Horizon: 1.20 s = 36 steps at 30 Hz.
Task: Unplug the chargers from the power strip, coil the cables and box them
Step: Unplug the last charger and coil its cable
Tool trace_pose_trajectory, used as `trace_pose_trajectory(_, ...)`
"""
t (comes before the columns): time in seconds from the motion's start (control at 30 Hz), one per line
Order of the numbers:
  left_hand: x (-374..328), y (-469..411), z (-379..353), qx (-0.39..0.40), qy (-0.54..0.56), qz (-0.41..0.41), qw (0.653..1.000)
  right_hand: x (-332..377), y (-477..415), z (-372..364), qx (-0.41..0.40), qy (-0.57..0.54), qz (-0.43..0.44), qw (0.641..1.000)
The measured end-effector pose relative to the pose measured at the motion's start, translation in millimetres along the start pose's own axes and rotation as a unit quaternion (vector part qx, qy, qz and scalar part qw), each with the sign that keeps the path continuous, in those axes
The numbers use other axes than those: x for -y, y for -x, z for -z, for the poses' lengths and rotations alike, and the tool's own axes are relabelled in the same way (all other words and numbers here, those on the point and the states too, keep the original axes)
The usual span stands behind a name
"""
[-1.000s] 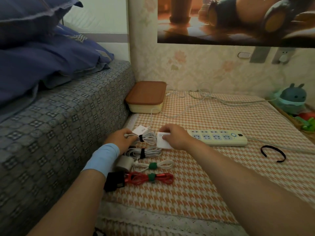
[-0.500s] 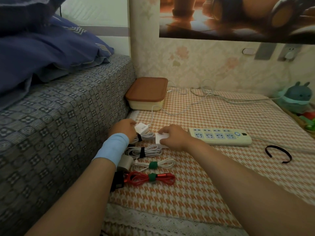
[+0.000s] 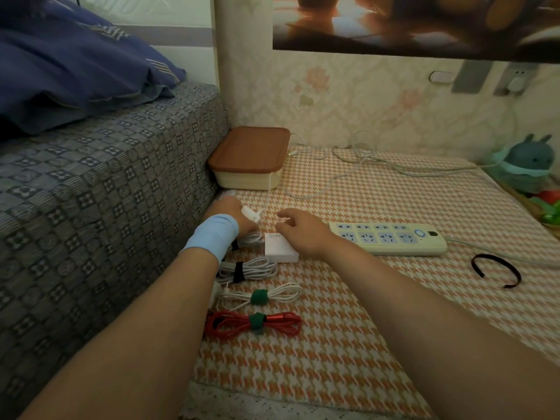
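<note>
My left hand (image 3: pixel 228 212), with a blue wristband, grips a small white charger (image 3: pixel 251 215) just above the checked cloth, in front of the brown-lidded box (image 3: pixel 251 153). My right hand (image 3: pixel 300 230) hovers with loosely curled fingers over a white charger block (image 3: pixel 280 253) and holds nothing that I can see. The cream power strip (image 3: pixel 388 239) lies to the right with no plugs in its sockets. Three tied coils lie in a row: white with a black tie (image 3: pixel 248 269), white with a green tie (image 3: pixel 260 295), and red with a green tie (image 3: pixel 257 322).
A bed edge with a patterned cover (image 3: pixel 106 222) walls off the left side. A loose black strap (image 3: pixel 497 271) lies right of the strip. Loose white cables (image 3: pixel 363 159) run along the back wall. A plush toy (image 3: pixel 527 165) sits at far right.
My left hand has moved away from me toward the box with the small white charger. My right hand has let go of the white charger block and sits above it.
</note>
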<state>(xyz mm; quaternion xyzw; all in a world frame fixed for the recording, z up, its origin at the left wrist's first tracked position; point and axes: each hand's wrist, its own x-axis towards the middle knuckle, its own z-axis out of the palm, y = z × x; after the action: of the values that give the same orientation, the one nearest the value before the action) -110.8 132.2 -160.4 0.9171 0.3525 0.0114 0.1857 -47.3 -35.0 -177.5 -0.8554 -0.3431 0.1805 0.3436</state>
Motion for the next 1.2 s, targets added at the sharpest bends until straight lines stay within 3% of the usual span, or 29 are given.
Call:
trace_pose_trajectory(0.1, -16.3, 12.4, 14.2, -0.083, 0.106, -0.047, 0.990, 7.1, 3.8, 7.2, -0.047, -0.039, 0.014, 0.998)
trace_pose_trajectory(0.17, -34.0, 26.4, 26.8, -0.088, 0.203, -0.075, 0.972, 15.8, 7.8, 15.4, -0.076, -0.128, 0.016, 0.989)
trace_pose_trajectory(0.3, -65.4, 61.7, 31.4, 0.014, 0.286, -0.116, 0.951, 33.7, 26.3, 36.7, -0.090, -0.343, -0.073, 0.932)
trace_pose_trajectory(0.37, -71.2, 78.1, 22.2, 0.058, 0.294, -0.141, 0.944, 31.8, 43.0, 46.4, -0.075, -0.381, -0.114, 0.914)
trace_pose_trajectory(0.53, -86.1, 121.7, 6.2, 0.211, 0.203, -0.202, 0.935, -1.6, 98.3, 70.9, -0.037, -0.279, -0.160, 0.946)
trace_pose_trajectory(0.67, -109.8, 142.3, 7.0, 0.190, 0.058, -0.270, 0.942, -31.5, 136.2, 88.3, -0.059, -0.148, -0.154, 0.975)
trace_pose_trajectory(0.8, -131.2, 160.7, 4.6, 0.172, 0.007, -0.297, 0.939, -51.5, 168.3, 99.8, 0.016, -0.031, -0.171, 0.985)
trace_pose_trajectory(0.9, -144.5, 161.3, -3.6, 0.142, -0.002, -0.280, 0.949, -60.4, 184.5, 106.9, 0.111, 0.068, -0.199, 0.971)
trace_pose_trajectory(1.03, -153.5, 150.9, -26.8, 0.078, -0.041, -0.227, 0.970, -67.9, 190.4, 116.5, 0.156, 0.137, -0.200, 0.958)
trace_pose_trajectory(1.2, -149.0, 132.0, -57.1, 0.129, -0.082, -0.080, 0.985, -67.4, 182.3, 115.0, 0.152, 0.156, -0.153, 0.964)
